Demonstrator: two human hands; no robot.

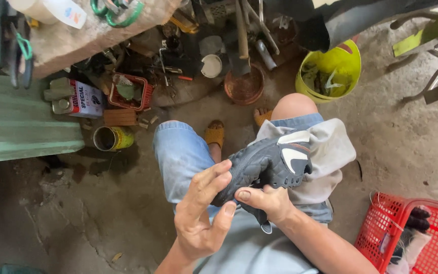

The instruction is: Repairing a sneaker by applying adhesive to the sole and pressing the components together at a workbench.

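A dark grey sports shoe (264, 165) with a white mark on its side rests over my lap on a pale grey cloth (330, 147). My right hand (265, 200) grips the shoe from below, thumb on its sole edge. My left hand (203, 210) is spread with fingers apart, fingertips touching the toe end of the shoe. I sit in blue denim shorts (181, 152), feet in tan sandals (214, 133) on the concrete floor.
A red plastic basket (396, 223) with dark items stands at lower right. A yellow-green bucket (348, 66) sits beyond my knee. A round brown dish (244, 86), a red tray (128, 91), a tin can (111, 138), an oil can (79, 99) and scattered tools crowd the upper left.
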